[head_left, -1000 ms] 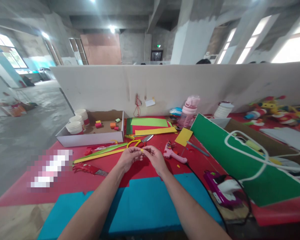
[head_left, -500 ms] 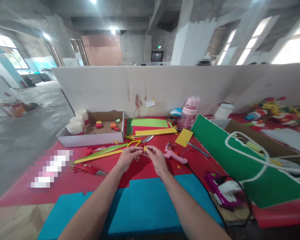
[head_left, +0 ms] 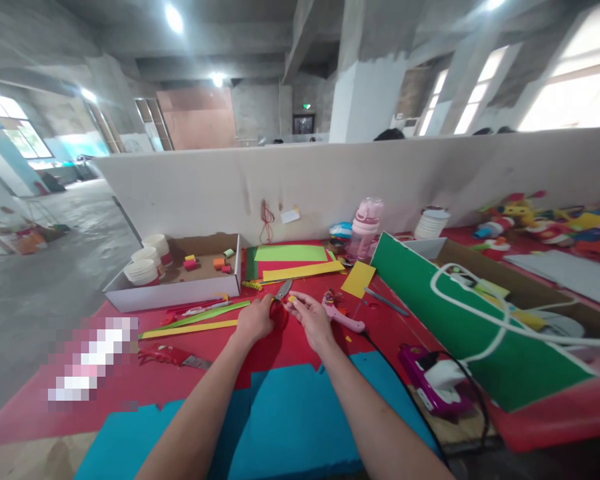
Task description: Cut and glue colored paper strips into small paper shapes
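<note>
My left hand (head_left: 254,321) is closed round the handles of a pair of scissors (head_left: 285,288), whose metal blades point up and away from me. Most of the handles are hidden by my fingers. My right hand (head_left: 312,320) pinches a small yellow piece (head_left: 292,300), partly covered by the fingertips, just right of the scissors. Close to the right hand lies a pink glue gun (head_left: 347,320) with a black cord. Yellow and green strips (head_left: 195,329) lie to the left of my left hand.
A red utility knife (head_left: 167,355) lies at left. Behind it, a white-sided box (head_left: 180,293) holds paper cups and small coloured rolls. Coloured sheets (head_left: 293,253) lie at the back. A green-sided box (head_left: 460,320) and purple power strip (head_left: 433,380) stand at right; blue foam (head_left: 290,420) lies in front.
My left hand has moved from beside the yellow piece onto the scissors and taken hold of their handles. My right hand still pinches the yellow piece. The view has shifted slightly.
</note>
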